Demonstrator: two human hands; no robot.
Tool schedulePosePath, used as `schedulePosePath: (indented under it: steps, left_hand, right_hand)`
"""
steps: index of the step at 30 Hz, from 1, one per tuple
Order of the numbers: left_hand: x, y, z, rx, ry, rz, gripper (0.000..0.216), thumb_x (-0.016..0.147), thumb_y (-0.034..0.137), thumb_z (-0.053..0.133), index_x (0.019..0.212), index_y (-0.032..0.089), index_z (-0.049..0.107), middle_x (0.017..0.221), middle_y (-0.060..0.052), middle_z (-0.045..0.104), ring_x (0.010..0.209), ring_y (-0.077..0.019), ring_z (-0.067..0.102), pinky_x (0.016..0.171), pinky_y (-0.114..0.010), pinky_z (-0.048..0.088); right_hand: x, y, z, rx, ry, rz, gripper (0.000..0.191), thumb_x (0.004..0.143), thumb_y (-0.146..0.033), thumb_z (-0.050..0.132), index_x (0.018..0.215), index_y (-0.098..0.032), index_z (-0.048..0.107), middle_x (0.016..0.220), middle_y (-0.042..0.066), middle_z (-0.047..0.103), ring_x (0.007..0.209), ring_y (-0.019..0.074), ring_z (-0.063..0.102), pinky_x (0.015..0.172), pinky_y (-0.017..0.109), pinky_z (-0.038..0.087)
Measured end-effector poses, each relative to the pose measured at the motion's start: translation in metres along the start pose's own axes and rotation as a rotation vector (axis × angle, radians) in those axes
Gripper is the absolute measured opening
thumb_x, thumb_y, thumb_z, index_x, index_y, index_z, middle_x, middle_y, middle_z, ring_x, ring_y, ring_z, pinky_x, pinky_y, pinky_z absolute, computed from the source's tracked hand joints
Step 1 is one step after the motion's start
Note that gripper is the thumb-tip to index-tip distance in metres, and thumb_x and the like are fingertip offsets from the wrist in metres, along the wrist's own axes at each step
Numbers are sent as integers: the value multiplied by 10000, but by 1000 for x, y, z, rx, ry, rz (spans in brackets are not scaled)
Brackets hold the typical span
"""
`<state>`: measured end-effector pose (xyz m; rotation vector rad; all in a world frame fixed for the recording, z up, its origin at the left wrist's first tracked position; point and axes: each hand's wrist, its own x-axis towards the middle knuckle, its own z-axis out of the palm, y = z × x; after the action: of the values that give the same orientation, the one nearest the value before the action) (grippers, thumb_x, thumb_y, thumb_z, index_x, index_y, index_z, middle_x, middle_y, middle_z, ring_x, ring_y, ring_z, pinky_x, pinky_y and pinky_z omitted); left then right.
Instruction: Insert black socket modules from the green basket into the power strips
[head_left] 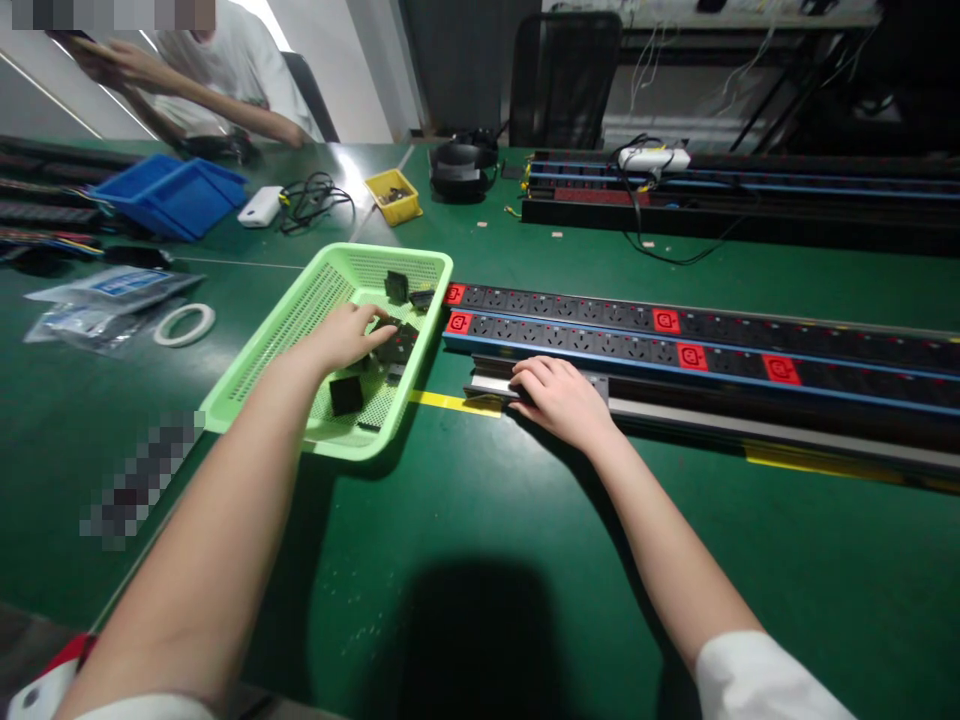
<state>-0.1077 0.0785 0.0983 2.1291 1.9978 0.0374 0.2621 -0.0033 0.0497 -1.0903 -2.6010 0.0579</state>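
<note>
Small black parts (346, 394) lie in green basket (315, 300), left of power strips (600, 330). Left hand (346, 335) inside basket, fingers curled over one part, grasp unclear. Right hand (559, 395) flat, open on metal rail (750, 425) end. Bare green table (487, 520) toward near edge.

Overhead light is coming in from behind and above, throwing a dark head shadow onto the green table (675, 300) at bottom centre. Forearms are casting soft shadows to their inner sides. Glare is streaking across the table top near the yellow bin (393, 196) and washing out the white wall at upper left. Background at upper right is sitting dim, detail getting lost. Wide lens is bowing straight edges near the borders. Centre is staying sharp; corners are softening. Pixelated patches are masking spots at left.
</note>
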Motion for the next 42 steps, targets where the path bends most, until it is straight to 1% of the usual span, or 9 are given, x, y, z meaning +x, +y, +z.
schedulePosePath:
  steps: [3, 7, 15, 19, 23, 28, 34, 37, 42]
  left_hand:
    - [-9, 3, 4, 16, -18, 116, 524, 884, 550, 473, 1218, 198, 671, 1193, -157, 621, 1172, -330, 582, 1070, -466, 440]
    - [-19, 4, 12, -54, -123, 169, 538, 765, 497, 640, 1235, 234, 649, 1239, -129, 621, 1159, -320, 598, 1045, -429, 464]
    - [-40, 16, 15, 245, 13, 26, 435, 808, 525, 650, 1104, 208, 671, 1073, -185, 613, 1120, -414, 557, 960, -518, 476]
    - [-55, 30, 17, 90, 52, 24, 291, 847, 424, 630, 1056, 223, 657, 1046, -137, 569, 1020, -326, 581, 969, -468, 492]
    - [-70, 43, 24, -28, 105, 95, 233, 872, 294, 578, 1085, 219, 635, 1161, -134, 543, 1122, -306, 554, 1044, -448, 465]
    - [-84, 48, 27, 45, -20, -57, 559, 862, 269, 590, 1403, 175, 487, 1230, -188, 548, 1125, -357, 588, 1005, -489, 479]
    - [-88, 34, 26, -48, -14, -110, 443, 813, 378, 676, 1204, 218, 544, 1183, -128, 593, 1042, -319, 637, 880, -438, 528]
    - [-95, 37, 18, -139, 175, -164, 475, 779, 486, 728, 1122, 238, 514, 1125, -92, 631, 1039, -314, 641, 855, -449, 535]
    - [-124, 83, 15, -341, 1001, -272, 573, 875, 574, 609, 1288, 289, 331, 1321, -126, 487, 1226, -279, 568, 957, -467, 535]
  right_hand:
    - [0, 0, 0, -4, 3, -1, 278, 956, -362, 639, 1170, -187, 607, 1294, 111, 646, 1219, 288, 559, 1011, 437, 457]
    - [0, -1, 1, 5, 16, -7, 272, 951, -348, 647, 1171, -194, 608, 1287, 113, 650, 1210, 286, 563, 1001, 437, 461]
    - [0, 0, 0, 8, 10, -3, 281, 940, -340, 659, 1174, -191, 612, 1287, 122, 651, 1209, 291, 564, 1007, 445, 459]
    - [0, 0, -1, 15, 12, -2, 278, 938, -336, 661, 1172, -196, 611, 1296, 120, 647, 1209, 287, 563, 1008, 444, 456]
    - [0, -1, -1, 5, 6, -3, 271, 949, -346, 643, 1168, -191, 607, 1303, 118, 642, 1207, 295, 559, 997, 445, 458]
    - [0, 1, 0, 15, 3, -13, 262, 951, -343, 635, 1165, -196, 605, 1298, 124, 640, 1206, 304, 559, 997, 458, 448]
    - [0, 2, 0, 14, 6, -21, 244, 948, -333, 634, 1154, -204, 609, 1296, 125, 640, 1182, 309, 565, 975, 457, 452]
    - [0, 1, 0, 10, 2, -15, 254, 946, -332, 636, 1164, -203, 611, 1300, 125, 638, 1191, 311, 561, 985, 461, 449]
    - [0, 0, 1, -16, -5, -14, 269, 957, -351, 623, 1174, -193, 609, 1316, 120, 631, 1219, 305, 548, 1003, 452, 447]
